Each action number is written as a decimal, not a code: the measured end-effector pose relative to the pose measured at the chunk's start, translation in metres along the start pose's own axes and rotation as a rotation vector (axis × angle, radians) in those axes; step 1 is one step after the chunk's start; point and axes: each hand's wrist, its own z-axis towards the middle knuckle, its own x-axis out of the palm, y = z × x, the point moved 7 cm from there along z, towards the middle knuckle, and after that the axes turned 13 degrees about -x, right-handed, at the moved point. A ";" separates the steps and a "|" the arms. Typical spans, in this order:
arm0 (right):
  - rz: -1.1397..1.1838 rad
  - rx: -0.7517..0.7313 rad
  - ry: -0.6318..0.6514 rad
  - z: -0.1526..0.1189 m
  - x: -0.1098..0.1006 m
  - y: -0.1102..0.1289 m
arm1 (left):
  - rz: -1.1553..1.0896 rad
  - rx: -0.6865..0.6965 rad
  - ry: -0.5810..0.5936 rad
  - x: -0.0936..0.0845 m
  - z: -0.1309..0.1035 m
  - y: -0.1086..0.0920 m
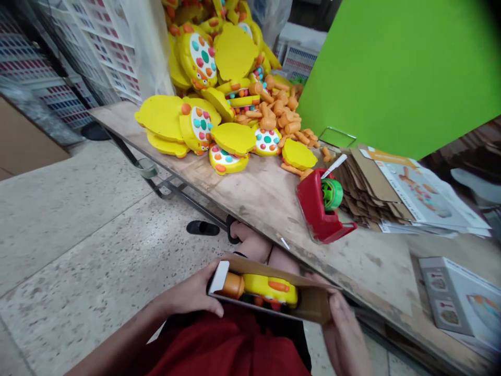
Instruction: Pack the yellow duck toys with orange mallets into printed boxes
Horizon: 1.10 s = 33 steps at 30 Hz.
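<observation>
An opened cardboard box (313, 303) rests over my lap, gripped at both ends. My left hand (199, 292) wraps round its left end, thumb along the near edge, beside a small white flap (221, 275). At the right end, my right hand (344, 324) holds the box wall with its fingers closed on it. Inside lie a yellow toy (268, 287) with an orange patch and an orange toy mallet (234, 285) at the left end. The toy's lower side is partly hidden by the box wall.
A wooden table (270, 203) bears piled yellow toys (235, 52), orange mallets (274, 109), a red tape dispenser (323, 214), flattened cartons (364, 183) and a printed box (462, 303). A green panel (399, 73) stands behind. White crates (97, 42) are at the left.
</observation>
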 end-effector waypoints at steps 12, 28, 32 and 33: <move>0.451 0.210 0.017 -0.018 0.042 -0.017 | -0.125 0.228 -0.142 -0.009 -0.012 -0.062; -0.492 -0.685 0.454 0.006 0.014 0.051 | 0.740 0.585 -0.284 0.006 -0.044 -0.110; -0.461 -0.701 0.424 0.007 0.012 0.059 | 0.714 0.642 -0.288 0.009 -0.046 -0.118; -0.456 -0.702 0.427 0.007 0.011 0.060 | 0.705 0.658 -0.286 0.008 -0.046 -0.119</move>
